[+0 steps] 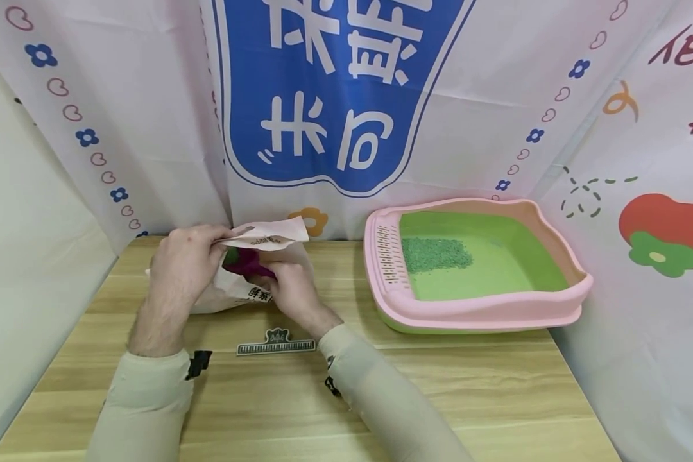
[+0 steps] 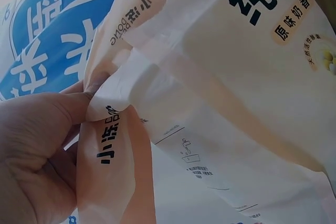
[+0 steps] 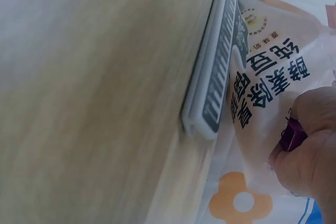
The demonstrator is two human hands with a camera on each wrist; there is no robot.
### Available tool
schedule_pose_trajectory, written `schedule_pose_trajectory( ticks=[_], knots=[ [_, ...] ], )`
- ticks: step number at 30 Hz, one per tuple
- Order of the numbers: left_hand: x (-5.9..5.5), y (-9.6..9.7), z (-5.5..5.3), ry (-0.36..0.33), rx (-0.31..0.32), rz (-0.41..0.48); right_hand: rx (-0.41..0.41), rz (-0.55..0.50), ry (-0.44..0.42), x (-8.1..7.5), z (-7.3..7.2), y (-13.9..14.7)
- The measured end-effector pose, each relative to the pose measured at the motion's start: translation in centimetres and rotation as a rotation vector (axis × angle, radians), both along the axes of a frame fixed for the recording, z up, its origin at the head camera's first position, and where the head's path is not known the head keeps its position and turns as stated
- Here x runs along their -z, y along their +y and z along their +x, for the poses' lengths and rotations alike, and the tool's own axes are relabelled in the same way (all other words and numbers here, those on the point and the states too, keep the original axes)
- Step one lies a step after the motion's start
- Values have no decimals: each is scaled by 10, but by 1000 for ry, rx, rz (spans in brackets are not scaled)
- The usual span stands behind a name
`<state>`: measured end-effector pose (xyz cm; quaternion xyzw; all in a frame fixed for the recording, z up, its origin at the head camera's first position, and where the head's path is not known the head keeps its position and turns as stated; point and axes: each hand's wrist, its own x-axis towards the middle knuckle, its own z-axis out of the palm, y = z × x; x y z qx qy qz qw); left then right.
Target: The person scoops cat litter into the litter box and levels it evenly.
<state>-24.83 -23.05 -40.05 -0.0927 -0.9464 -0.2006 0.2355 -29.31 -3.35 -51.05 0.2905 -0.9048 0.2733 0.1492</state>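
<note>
A cat litter bag (image 1: 228,285), pale with dark printing, lies on the table with its mouth held up. My left hand (image 1: 186,260) pinches the bag's upper edge, thumb and fingers folding the printed rim (image 2: 113,109) in the left wrist view. My right hand (image 1: 298,292) grips the handle of a purple scoop (image 1: 247,263) at the bag's mouth. Green litter shows in the scoop; part of it is hidden by the bag. From the right wrist, the same hand (image 3: 315,148) closes round the purple handle (image 3: 293,134) beside the bag's printed front.
Just in front of the bag lies a sealing clip (image 1: 276,343) with a piano-key pattern. To the right stands a litter box (image 1: 485,314) with a pink rim and green base, a patch of green pellets (image 1: 437,255) in it. A printed curtain (image 1: 335,212) hangs behind the table.
</note>
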Motion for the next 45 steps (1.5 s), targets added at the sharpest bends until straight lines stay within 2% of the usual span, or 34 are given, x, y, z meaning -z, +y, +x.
schedule_pose_trajectory(
  ticks=[7,9,12,16,20,25,35,45],
  knots=[
    [-1,0,1,-14,-10,-8,-4,-22,-90,-6,-2,10],
    [-2,0,1,-16,-14,-10,-27,-32,-113,-8,-2,14],
    [-2,0,2,-27,-24,-11,-44,-59,-156,-11,1,21],
    [-3,1,1,-42,-35,-9,-29,-81,-218,-18,6,34],
    [-4,1,2,-46,-39,-6,-32,-89,-244,-29,13,47],
    [-5,1,2,-56,-41,7,-41,-82,-219,-39,20,61],
    [-5,3,1,-55,-27,8,-42,-151,-193,-46,29,81],
    [-6,3,2,-48,-29,-2,-51,-162,-180,-51,32,89]
  ],
)
